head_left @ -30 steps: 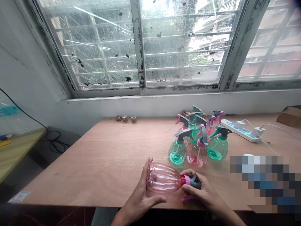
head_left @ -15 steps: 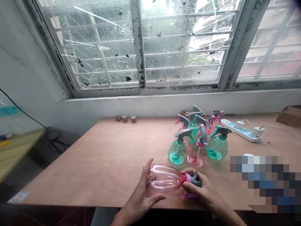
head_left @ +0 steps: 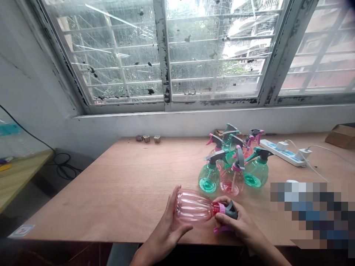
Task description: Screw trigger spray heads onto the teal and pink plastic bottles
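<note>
A clear pink spray bottle (head_left: 194, 207) lies sideways in the air over the table's front edge, its wide base to the left and its grey and pink spray head to the right. My left hand (head_left: 169, 221) cups the base, fingers behind it and thumb in front along the lower side. Around the pink collar and spray head, my right hand (head_left: 235, 221) is closed, with the thumb and fingers at the neck. The pink trigger points down, partly hidden by that hand. Just behind stand a green spray bottle (head_left: 209, 179) and another pink spray bottle (head_left: 231, 181).
Several more green and pink spray bottles cluster behind these. A white power strip (head_left: 283, 152) with plugged-in adapters and cables lies to their right, a cardboard box (head_left: 342, 138) farther right. Small blocks (head_left: 157, 139) sit at the table's back edge. The lower right is pixelated.
Both hands keep nearly the same pose on the pink spray bottle. Its wide base has tipped up very slightly.
</note>
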The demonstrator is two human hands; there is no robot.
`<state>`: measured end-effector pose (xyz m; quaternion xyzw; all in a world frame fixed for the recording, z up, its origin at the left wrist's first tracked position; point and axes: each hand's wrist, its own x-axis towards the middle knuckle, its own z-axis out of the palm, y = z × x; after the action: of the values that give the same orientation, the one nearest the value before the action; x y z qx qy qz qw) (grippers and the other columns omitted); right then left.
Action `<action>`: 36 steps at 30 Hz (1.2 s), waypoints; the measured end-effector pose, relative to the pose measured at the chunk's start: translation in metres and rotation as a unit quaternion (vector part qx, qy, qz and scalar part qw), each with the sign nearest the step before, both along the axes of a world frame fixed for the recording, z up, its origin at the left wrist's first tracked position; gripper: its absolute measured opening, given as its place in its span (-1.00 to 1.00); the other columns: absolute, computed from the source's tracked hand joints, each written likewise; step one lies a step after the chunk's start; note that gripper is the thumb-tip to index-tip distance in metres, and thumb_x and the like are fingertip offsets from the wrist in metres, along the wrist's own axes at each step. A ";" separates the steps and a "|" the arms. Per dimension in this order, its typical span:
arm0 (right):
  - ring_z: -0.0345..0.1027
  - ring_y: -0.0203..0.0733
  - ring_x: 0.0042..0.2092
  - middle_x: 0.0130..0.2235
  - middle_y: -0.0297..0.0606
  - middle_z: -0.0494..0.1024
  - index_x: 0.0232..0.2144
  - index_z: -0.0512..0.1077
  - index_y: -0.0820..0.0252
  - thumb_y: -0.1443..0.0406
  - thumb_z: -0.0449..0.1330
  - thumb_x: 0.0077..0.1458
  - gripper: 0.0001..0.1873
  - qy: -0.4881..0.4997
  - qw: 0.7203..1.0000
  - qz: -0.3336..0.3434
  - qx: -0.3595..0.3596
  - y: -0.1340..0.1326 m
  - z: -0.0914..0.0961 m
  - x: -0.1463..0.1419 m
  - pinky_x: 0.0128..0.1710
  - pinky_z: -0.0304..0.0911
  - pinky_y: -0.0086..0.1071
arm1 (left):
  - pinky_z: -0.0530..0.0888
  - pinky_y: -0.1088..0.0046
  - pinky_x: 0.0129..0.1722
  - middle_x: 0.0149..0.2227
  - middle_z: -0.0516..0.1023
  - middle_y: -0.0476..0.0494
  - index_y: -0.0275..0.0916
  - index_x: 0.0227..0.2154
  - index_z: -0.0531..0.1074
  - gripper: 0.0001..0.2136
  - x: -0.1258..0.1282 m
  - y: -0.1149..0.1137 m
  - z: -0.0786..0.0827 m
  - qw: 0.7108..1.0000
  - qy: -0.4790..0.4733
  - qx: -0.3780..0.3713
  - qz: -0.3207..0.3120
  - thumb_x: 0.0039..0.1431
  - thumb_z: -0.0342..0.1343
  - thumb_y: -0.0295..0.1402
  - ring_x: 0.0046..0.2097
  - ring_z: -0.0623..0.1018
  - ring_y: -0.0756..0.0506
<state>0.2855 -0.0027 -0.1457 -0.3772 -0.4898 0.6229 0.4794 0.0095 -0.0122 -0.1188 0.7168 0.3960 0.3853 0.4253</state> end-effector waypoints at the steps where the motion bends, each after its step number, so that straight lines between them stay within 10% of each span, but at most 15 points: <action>1: 0.49 -0.22 -0.38 -0.37 -0.38 0.54 -0.07 0.44 0.14 0.12 0.46 0.09 -0.56 0.005 1.000 0.001 0.000 0.001 0.000 0.000 -0.29 0.55 -0.26 | -0.14 0.03 0.49 0.54 -0.14 -0.01 0.26 0.44 -0.24 -0.15 0.000 0.000 -0.001 1.000 0.004 0.009 -0.001 0.32 0.22 -0.26 0.52 -0.11 -0.27; 12: 0.43 -0.23 -0.29 -0.27 -0.37 0.49 -0.13 0.51 0.12 0.14 0.49 0.06 -0.62 -0.031 0.999 0.022 0.006 -0.004 0.007 0.002 -0.25 0.58 -0.26 | -0.04 0.01 0.48 0.52 -0.10 -0.29 -0.07 0.47 -0.24 0.01 0.000 -0.001 0.012 0.996 -0.042 -0.073 -0.022 0.18 0.36 -0.16 0.50 0.01 -0.34; 25: 0.49 -0.21 -0.39 -0.32 -0.33 0.54 -0.18 0.49 0.17 0.06 0.51 -0.03 -0.53 -0.009 1.000 -0.016 -0.010 -0.005 0.008 -0.004 -0.34 0.56 -0.24 | -0.04 0.00 0.47 0.55 -0.28 -0.20 0.08 0.46 -0.46 0.07 0.002 0.000 0.004 0.997 -0.029 -0.065 -0.022 0.23 0.32 -0.20 0.52 -0.08 -0.33; 36: 0.51 -0.18 -0.41 -0.41 -0.37 0.54 -0.19 0.50 0.17 0.06 0.50 -0.02 -0.55 -0.006 1.000 -0.014 -0.017 -0.007 0.017 -0.006 -0.32 0.57 -0.22 | -0.16 0.05 0.49 0.54 -0.18 -0.11 0.12 0.47 -0.25 -0.09 0.001 0.002 0.003 0.999 -0.023 -0.039 -0.014 0.28 0.27 -0.22 0.52 -0.08 -0.25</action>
<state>0.2798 -0.0093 -0.1286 -0.3961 -0.4769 0.6220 0.4783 0.0101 -0.0103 -0.1155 0.6961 0.3911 0.3797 0.4672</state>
